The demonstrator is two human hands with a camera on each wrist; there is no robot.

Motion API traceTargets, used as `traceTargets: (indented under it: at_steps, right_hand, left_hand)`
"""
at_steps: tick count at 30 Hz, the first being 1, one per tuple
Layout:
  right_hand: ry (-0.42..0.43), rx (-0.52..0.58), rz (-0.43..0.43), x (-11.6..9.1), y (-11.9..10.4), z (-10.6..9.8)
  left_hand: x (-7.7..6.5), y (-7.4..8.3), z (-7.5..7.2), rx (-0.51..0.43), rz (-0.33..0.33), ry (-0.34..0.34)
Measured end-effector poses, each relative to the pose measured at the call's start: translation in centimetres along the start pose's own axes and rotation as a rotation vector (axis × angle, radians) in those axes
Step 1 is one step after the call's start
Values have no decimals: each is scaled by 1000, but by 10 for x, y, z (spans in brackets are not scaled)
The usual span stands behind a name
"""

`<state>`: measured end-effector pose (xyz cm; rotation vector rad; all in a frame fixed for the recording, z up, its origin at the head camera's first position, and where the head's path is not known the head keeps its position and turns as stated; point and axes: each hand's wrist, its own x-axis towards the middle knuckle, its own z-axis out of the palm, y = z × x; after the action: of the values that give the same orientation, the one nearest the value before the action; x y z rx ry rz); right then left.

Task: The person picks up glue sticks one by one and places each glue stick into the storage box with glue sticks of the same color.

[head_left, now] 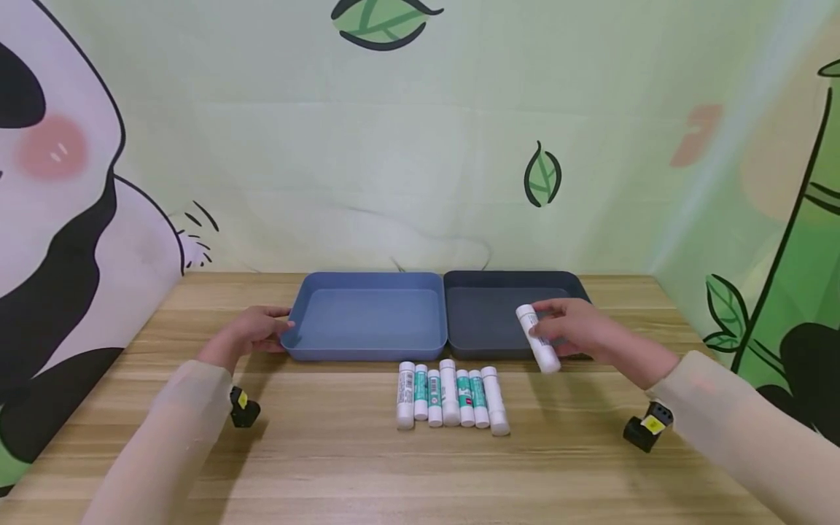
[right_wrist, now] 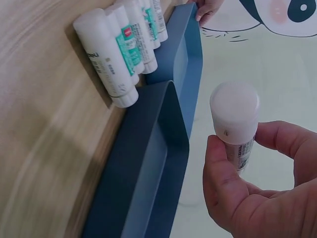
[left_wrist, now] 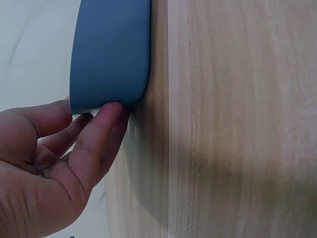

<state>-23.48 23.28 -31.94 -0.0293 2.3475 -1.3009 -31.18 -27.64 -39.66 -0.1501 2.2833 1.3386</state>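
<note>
Looking first from the head view, we see a wooden table with a blue tray and a dark tray side by side along its back edge. The left hand grips the blue tray at its left edge, toward the front corner. The right hand holds a white tube at a slant, above the dark tray's front edge and near its right corner. Seven other tubes lie in a row on the table, just before the trays' front edges where the two meet; four smaller ones bear green labels. A printed backdrop rises behind the table's back edge.

From the left wrist, we see the left hand's fingers narrowed on the blue tray's end wall; we cannot tell how the hidden fingertips lie.

From the right wrist, we see the white tube pinched between thumb and fingers, dark print partly showing, while the left hand appears at the blue tray's far edge.
</note>
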Motion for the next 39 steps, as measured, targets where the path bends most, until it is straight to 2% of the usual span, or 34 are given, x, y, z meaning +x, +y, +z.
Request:
traceTargets:
  at_steps: [14,32,39]
  right_hand:
    - [-20,-12,-14,4,-23,-22]
    - [36,-55,-4,14,-49,-46]
    - [88,-61,14,22,-55,-52]
  left_hand:
    - [-2,3,0,-1,-8,3]
    - [1,3,-2,2,-19,1]
    - [-1,2,0,-17,-20,-4]
